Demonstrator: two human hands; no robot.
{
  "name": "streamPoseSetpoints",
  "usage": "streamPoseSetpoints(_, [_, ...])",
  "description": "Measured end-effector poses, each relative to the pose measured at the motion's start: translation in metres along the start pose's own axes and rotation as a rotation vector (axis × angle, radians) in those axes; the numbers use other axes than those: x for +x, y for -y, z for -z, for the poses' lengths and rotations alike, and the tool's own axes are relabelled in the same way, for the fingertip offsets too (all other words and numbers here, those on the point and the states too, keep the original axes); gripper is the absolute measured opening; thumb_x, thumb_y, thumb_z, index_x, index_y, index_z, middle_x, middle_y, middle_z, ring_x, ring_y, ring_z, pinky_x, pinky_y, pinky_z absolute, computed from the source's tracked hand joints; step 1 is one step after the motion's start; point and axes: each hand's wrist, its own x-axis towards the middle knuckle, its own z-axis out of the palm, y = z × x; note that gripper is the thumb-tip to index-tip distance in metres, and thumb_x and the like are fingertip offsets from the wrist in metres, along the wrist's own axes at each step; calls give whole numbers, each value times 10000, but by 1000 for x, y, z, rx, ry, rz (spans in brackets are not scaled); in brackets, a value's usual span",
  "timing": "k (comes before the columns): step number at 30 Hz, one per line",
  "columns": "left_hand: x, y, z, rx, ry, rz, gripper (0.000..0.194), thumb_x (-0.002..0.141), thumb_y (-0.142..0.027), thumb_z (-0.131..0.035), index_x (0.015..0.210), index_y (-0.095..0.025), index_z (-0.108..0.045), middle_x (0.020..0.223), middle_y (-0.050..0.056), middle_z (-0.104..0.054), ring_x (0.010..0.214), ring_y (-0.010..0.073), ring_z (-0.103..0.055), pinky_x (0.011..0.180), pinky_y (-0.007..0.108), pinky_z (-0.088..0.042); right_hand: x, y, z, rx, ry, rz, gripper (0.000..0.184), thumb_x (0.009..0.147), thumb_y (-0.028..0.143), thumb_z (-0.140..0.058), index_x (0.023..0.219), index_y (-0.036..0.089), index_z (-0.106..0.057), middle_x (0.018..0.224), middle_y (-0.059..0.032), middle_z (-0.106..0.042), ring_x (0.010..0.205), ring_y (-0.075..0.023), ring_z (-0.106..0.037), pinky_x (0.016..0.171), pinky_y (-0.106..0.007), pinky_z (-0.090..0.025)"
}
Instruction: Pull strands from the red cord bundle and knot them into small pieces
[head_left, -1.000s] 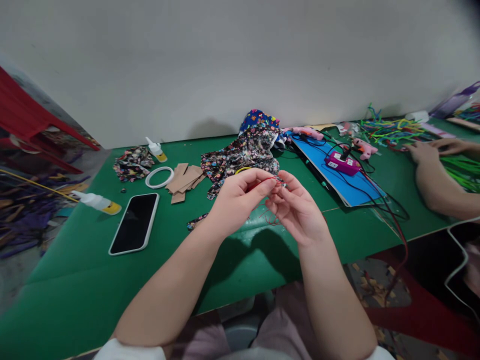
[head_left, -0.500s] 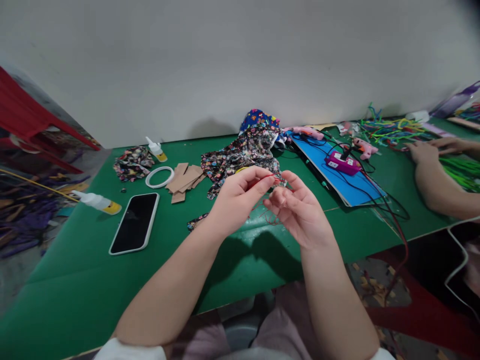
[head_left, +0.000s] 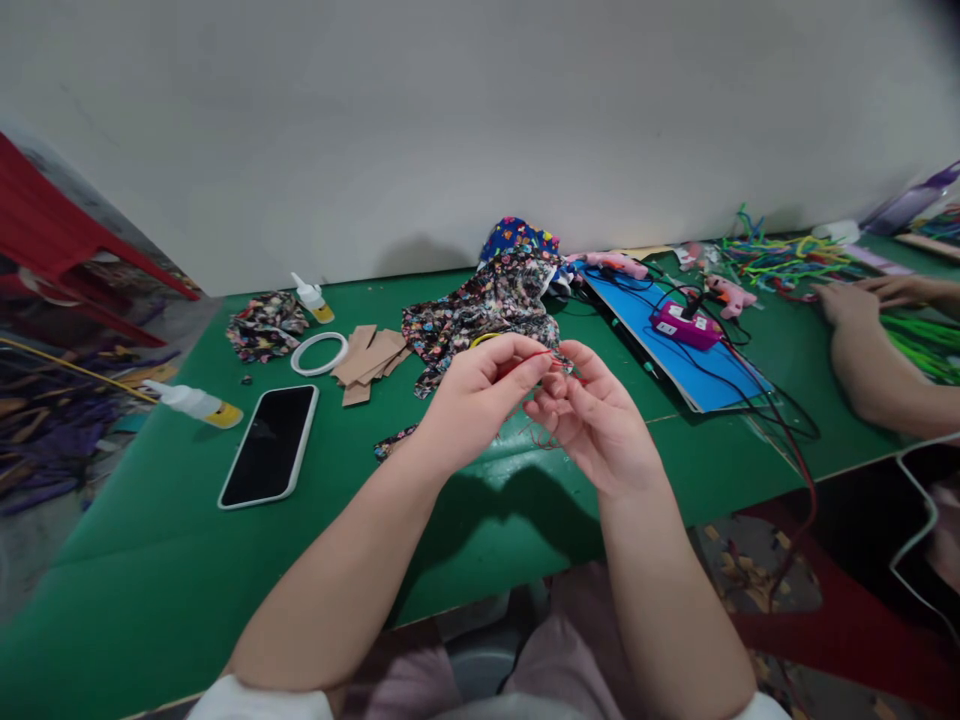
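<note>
Over the green table, my left hand [head_left: 480,400] pinches a thin red cord [head_left: 541,354] between thumb and fingertips. Facing it, my right hand [head_left: 596,415] has its fingers curled and its fingertips at the same cord, close to the left thumb. Most of the cord is hidden by the fingers. Thin reddish strands [head_left: 541,438] hang or lie below, between the hands. Just behind my hands lies a crumpled black floral cloth [head_left: 480,310], with a yellow bit at its front edge. A smaller floral scrap [head_left: 391,444] peeks out beside my left wrist.
To the left are a phone [head_left: 268,448], two glue bottles [head_left: 196,404] [head_left: 313,298], a white ring [head_left: 319,354], cardboard strips [head_left: 370,362] and bunched floral cloth [head_left: 267,326]. At right, a blue folder [head_left: 675,350] carries a purple power strip [head_left: 686,327] and cables. Another person's arm [head_left: 885,350] rests beyond.
My right hand has shifted slightly left, its fingertips closer to the left hand's at the red cord. My left hand stays almost in place.
</note>
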Motion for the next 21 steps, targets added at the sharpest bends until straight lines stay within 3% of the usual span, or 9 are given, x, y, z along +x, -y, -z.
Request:
streamPoseSetpoints(8, [0, -1, 0, 63, -53, -36, 148, 825, -299, -587, 786, -163, -629, 589, -24, -559, 565, 65, -536, 513, 156, -427, 0, 0, -3, 5, -51, 42, 225, 768, 169, -631, 946, 273, -540, 542, 85, -454, 523, -62, -423, 561, -179, -466])
streamPoseSetpoints(14, [0, 1, -1, 106, -36, -46, 133, 823, -285, -582, 794, -163, -626, 641, -16, -596, 566, 63, -543, 506, 163, -424, 3, 0, -3, -16, -97, 64, 137, 793, 265, -625, 921, 234, -584, 385, 129, -257, 386, -52, -215, 455, -160, -396])
streamPoseSetpoints(21, [-2, 1, -7, 204, 14, -19, 76, 808, -248, -582, 825, -177, -602, 574, -51, -574, 423, 44, -470, 394, 159, -350, 3, -3, -2, -51, -79, 33, 175, 823, 374, -593, 950, 253, -599, 369, 130, -279, 364, -49, -237, 474, -177, -431])
